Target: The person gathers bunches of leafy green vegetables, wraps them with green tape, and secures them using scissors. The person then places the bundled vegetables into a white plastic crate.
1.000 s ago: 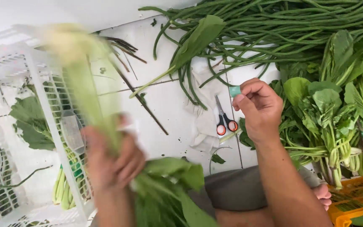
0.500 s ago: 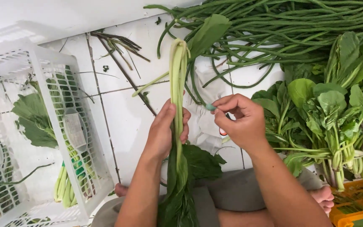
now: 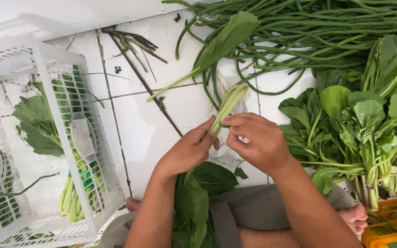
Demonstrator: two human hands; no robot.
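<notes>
My left hand (image 3: 187,151) grips a bunch of leafy greens (image 3: 228,102) by its pale stalks, root end pointing up and away, leaves (image 3: 194,206) hanging down over my lap. My right hand (image 3: 256,140) pinches the same stalks just right of the left hand, with a small green band showing at the fingertips. Both hands meet over the white tiled floor (image 3: 152,119).
A white plastic crate (image 3: 56,105) on the left holds bundled greens. A heap of long beans (image 3: 309,32) lies at the top right, with a pile of loose leafy greens (image 3: 364,124) below it. An orange crate (image 3: 387,225) shows at the bottom right corner. Stems litter the tiles.
The bunch has tilted from upright to leaning right. My hands have moved together on the stalks, the right one closing over them; scissors seen earlier are hidden behind my hands.
</notes>
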